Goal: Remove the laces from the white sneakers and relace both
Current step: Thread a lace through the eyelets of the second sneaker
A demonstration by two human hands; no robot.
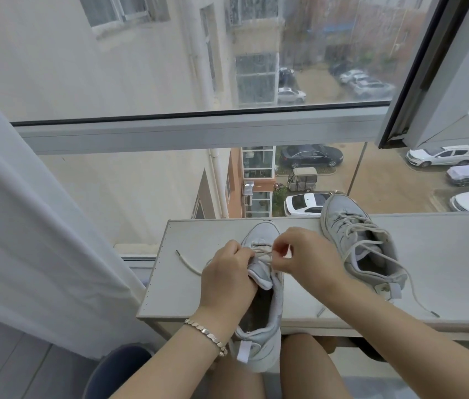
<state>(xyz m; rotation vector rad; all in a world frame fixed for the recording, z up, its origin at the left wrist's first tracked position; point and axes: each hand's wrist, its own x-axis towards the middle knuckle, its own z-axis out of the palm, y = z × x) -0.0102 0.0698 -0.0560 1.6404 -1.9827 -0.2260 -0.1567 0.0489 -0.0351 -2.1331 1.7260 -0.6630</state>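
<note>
— Behind the table, what's biggest?
— A window [198,131] looking down on parked cars, with a pale curtain [26,226] hanging along the left.
— And the table [181,289] itself?
— White, set against the glass. The far sneaker [354,240] lies on it to the right, laced, and its trailing lace [416,295] runs to the front edge.
— The near sneaker [259,341]?
— Its toe is on the table and its heel overhangs the person's knees. Both hands cover its middle, so most eyelets are hidden.
— How are the hands set?
— The left hand [227,277], with a bracelet [207,332] on the wrist, curls its fingers round the tongue. The right hand [305,254] pinches the lace [187,264] just above the tongue. One end of it lies loose on the table to the left.
— Any containers?
— A dark bin [118,367] on the floor at lower left. I can't see inside it.
</note>
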